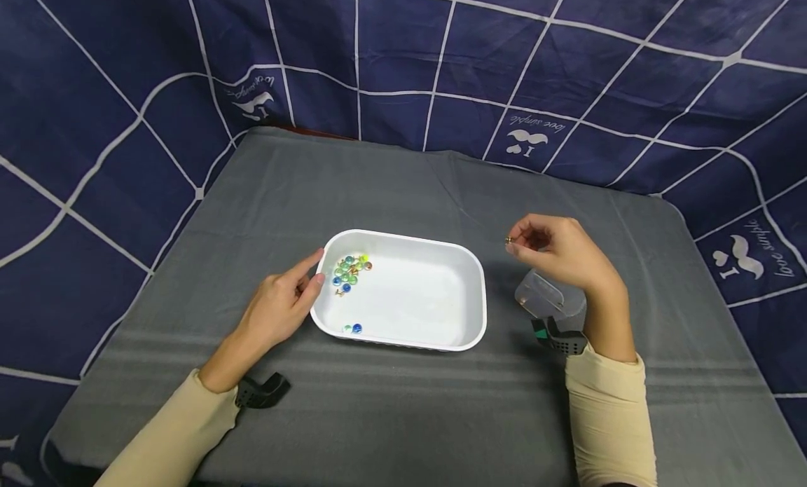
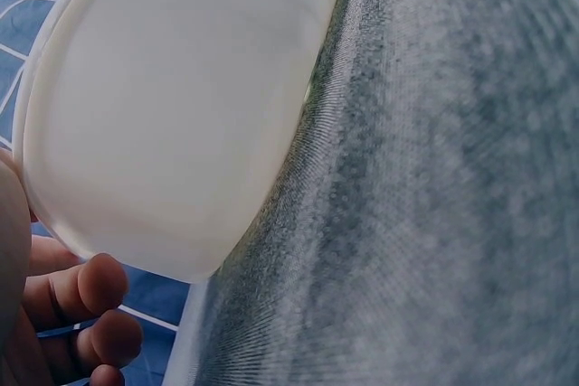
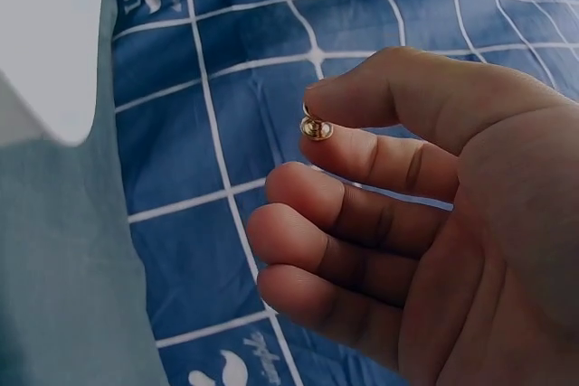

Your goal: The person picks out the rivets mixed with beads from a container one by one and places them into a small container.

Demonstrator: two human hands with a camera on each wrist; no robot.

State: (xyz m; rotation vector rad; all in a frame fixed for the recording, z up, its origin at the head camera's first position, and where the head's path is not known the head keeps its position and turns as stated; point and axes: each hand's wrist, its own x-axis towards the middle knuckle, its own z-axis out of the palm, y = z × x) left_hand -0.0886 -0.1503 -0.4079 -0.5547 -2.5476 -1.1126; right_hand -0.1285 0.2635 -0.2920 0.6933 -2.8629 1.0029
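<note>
1. Backing the whole scene, a navy curtain (image 1: 403, 59) runs round three sides, all white grid lines and moustache prints.
2. Down in front, grey cloth (image 1: 403, 410) covers the work surface, faintly creased.
3. Centre stage, the white tray (image 1: 410, 284) sits flat on the cloth, long side towards the person.
4. Over on its left end, the left hand (image 1: 280, 301): forefinger and thumb reach forward, tips touching the rim, the other fingers loosely bent.
5. Across to the right, the right hand (image 1: 547, 245) is up above the cloth, well apart from the tray, thumb and forefinger pinching, remaining fingers gently curled.
6. Near that wrist, a clear container (image 1: 539, 294) rests on the cloth, a few tiny pieces showing through.
7. Inside the tray, glass marbles (image 1: 353, 279) bunch by the left end; two more sit near the front wall.
8. Tiniest of all, a shiny gold piece (image 3: 316, 127), right there between the right fingertips!
</note>
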